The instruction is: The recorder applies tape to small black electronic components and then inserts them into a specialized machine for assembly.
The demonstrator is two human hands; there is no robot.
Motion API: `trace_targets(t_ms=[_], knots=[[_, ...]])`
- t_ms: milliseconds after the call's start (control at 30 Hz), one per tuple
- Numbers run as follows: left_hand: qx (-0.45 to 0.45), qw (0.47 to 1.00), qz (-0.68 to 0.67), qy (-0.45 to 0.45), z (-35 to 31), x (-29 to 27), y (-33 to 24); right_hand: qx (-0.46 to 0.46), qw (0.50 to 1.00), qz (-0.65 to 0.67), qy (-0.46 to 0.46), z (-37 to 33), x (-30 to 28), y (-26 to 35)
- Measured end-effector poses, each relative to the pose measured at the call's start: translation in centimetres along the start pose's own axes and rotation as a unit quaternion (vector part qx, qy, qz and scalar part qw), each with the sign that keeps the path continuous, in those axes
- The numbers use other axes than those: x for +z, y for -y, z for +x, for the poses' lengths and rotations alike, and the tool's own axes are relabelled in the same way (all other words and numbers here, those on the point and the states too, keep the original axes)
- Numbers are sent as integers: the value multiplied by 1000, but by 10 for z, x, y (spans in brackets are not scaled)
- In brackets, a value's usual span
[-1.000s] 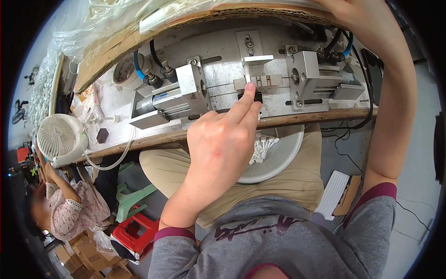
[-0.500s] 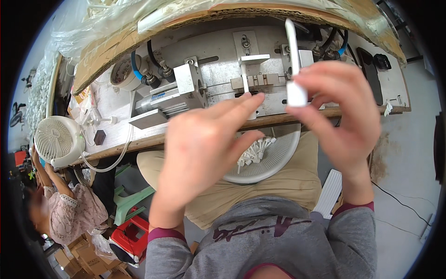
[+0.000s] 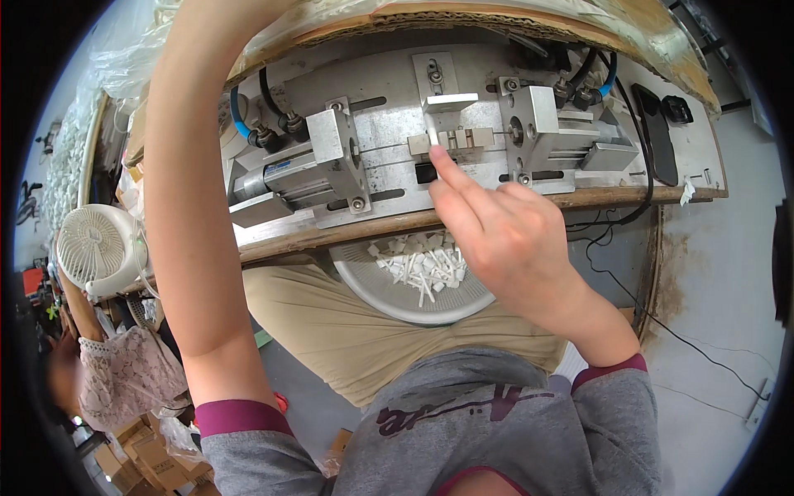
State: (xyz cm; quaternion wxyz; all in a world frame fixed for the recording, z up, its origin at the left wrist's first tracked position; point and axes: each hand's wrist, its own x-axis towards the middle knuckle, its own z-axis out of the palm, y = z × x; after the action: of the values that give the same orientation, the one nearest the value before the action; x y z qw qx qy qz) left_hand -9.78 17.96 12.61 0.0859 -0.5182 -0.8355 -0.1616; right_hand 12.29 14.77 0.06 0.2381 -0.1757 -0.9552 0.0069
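Note:
My right hand (image 3: 513, 236) reaches over the bench edge, index finger stretched out and the other fingers loosely bent. That fingertip touches the near end of a slim white plastic stick (image 3: 431, 126), which lies across a small slotted metal block (image 3: 471, 139). An upright metal plate (image 3: 450, 102) stands just behind the stick. My left forearm (image 3: 198, 198) stretches up past the top left of the picture, its hand out of sight. On my lap, below the right hand, a light grey mesh basin (image 3: 397, 316) holds several white plastic sticks (image 3: 423, 269) with wide ends.
Pneumatic cylinders flank the block, one left (image 3: 289, 172) and one right (image 3: 571, 132), with hoses. A cardboard flap (image 3: 389, 23) overhangs the back. A white fan (image 3: 95, 248) stands left; a black phone (image 3: 657, 136) lies right. A co-worker (image 3: 132, 372) sits at lower left.
My left hand has gone from beside the block up and out of view. The right hand has come down and left to the stick in the block; the white piece it held up no longer shows there.

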Motion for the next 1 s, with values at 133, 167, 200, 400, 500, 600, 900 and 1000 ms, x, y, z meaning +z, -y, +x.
trace_targets(t_ms=[133,167,200,400,500,600,900,1000], knots=[[100,994,-15,-37,3,9,12,7,1000,-17,16,6,0,-2],[91,995,-26,-18,6,7,14,9,1000,-16,25,8,-2,-2],[65,997,-33,14,11,1,16,11,999,-15,34,10,-4,-2],[92,992,-49,-66,8,12,15,-34,999,-40,13,22,-9,2],[132,971,-132,-147,-1,14,5,-12,998,-39,56,23,-9,1],[181,913,-310,-193,-21,9,0,-3,996,-26,88,24,-14,-1],[237,904,-344,-94,-131,19,16,121,964,156,-180,70,-67,-75],[177,916,-356,-54,-153,37,1,129,968,77,-203,113,-81,-107]])
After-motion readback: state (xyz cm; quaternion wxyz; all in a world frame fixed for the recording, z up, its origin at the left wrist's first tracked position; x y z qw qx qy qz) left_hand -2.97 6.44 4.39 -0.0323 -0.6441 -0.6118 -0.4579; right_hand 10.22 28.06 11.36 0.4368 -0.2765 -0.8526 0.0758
